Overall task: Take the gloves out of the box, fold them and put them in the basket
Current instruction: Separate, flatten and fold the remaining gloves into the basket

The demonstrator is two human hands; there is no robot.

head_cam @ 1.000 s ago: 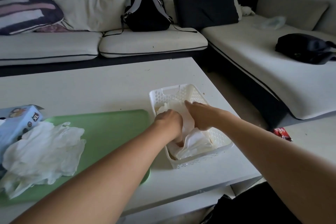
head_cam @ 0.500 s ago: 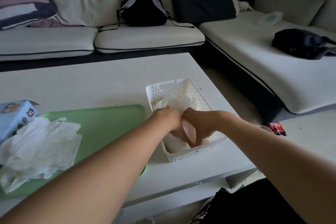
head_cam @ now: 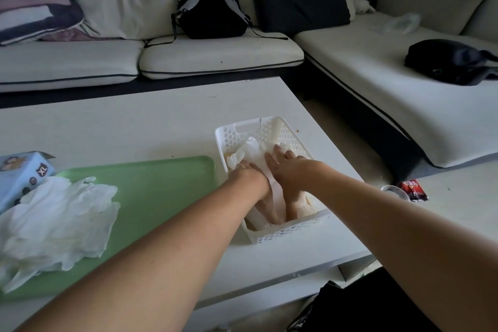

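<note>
Hands side by side inside perforated white plastic basket (head_cam: 272, 132): left hand (head_cam: 249, 174) and right hand (head_cam: 287, 170), fingers flat, pressing down folded gloves (head_cam: 253, 152). Limp, crinkled pile of white gloves (head_cam: 56, 221) on smooth green tray (head_cam: 161, 186), touching blue cardboard box (head_cam: 23, 172).

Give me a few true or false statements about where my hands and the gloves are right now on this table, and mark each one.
1. Both hands, left hand and right hand, are inside the white basket. True.
2. The loose glove pile lies in the basket. False: it lies on the green tray.
3. The blue glove box is at the table's left edge. True.
4. The basket holds nothing. False: folded gloves lie in it.
</note>
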